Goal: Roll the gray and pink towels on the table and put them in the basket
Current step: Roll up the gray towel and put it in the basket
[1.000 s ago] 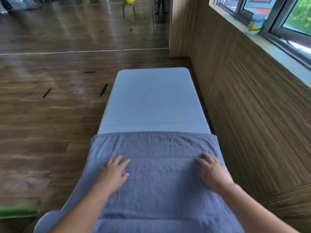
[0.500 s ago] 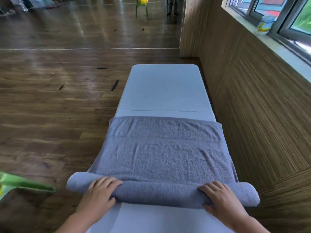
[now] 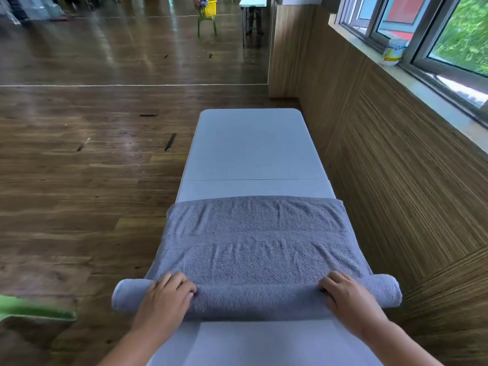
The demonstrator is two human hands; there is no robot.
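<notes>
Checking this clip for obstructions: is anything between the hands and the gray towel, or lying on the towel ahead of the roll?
Nothing visible. The left hand and right hand both grip the rolled part of the gray towel directly. Its flat stretch ahead shows only light wrinkles where it lies on the table.

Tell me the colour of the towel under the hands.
The towel is gray, with a smoother woven band crossing it; the head view shows it.

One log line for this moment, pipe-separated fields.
step: gray terry towel partly rolled | left hand: grips roll | right hand: grips roll | rest: flat on white folding table
</notes>
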